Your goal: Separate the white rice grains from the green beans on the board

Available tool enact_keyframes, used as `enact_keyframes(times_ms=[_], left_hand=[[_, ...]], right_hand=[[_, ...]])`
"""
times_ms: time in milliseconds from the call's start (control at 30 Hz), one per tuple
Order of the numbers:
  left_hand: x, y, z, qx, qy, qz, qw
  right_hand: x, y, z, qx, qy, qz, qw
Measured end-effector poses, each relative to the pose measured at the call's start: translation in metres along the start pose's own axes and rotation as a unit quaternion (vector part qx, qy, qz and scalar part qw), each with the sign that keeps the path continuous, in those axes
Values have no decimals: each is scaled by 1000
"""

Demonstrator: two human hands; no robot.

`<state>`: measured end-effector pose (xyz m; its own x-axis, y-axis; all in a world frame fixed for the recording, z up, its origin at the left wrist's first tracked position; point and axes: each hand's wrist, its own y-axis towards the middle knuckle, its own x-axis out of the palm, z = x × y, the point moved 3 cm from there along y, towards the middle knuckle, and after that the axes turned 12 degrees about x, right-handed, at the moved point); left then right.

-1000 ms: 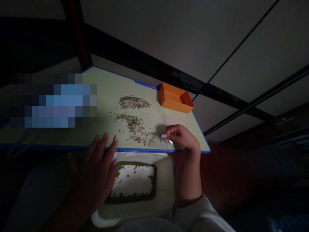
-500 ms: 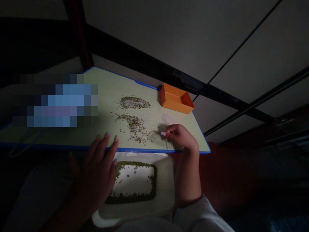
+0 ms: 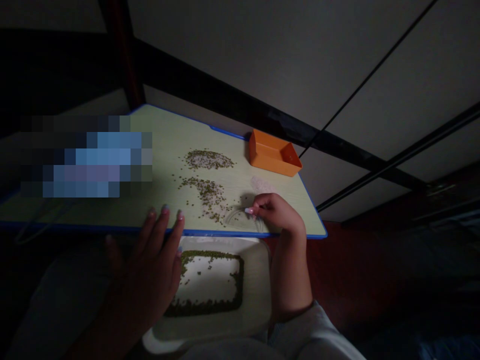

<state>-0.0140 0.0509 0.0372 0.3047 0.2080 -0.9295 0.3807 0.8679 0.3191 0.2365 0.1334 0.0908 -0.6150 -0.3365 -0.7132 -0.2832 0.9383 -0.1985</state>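
Observation:
My right hand point(image 3: 275, 212) is curled on the pale green table point(image 3: 165, 135), its fingers closed on the rim of a small clear dish point(image 3: 240, 220) near the front edge. Just left of the dish lies a loose patch of green beans mixed with white grains point(image 3: 208, 195). My left hand point(image 3: 155, 265) lies flat with fingers stretched, tips on the table's blue front edge and palm over the left side of a white tray point(image 3: 258, 285). The tray sits below the table edge with green beans point(image 3: 206, 305) around its inner border.
A second heap of beans and grains point(image 3: 208, 159) lies farther back. An orange rectangular box point(image 3: 273, 153) stands at the table's back right corner, with a small patch of white grains point(image 3: 262, 184) in front of it. A blurred-out area covers the table's left part. Dark bars run behind.
My right hand has slid the clear dish a little to the left, toward the bean patch. My left hand has barely moved.

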Motion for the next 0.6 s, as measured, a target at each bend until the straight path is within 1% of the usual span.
enact_keyframes(times_ms=[100,167,267,500,600], left_hand=[[1,-1,0,6,14,2,1000],[1,-1,0,5,17,2,1000],[3,-2,-1,6,11,3,1000],[2,-1,0,3,-4,6,1000],[1,-2,0,0,-11,9,1000]], right_hand=[[0,-2,-3,-15,11,-25,1000],[0,-3,-5,-31,23,-28,999],[-2,-4,-8,-43,25,-14,999],[-1,2,-5,-23,0,28,999],[1,5,-6,-23,-3,34,999]])
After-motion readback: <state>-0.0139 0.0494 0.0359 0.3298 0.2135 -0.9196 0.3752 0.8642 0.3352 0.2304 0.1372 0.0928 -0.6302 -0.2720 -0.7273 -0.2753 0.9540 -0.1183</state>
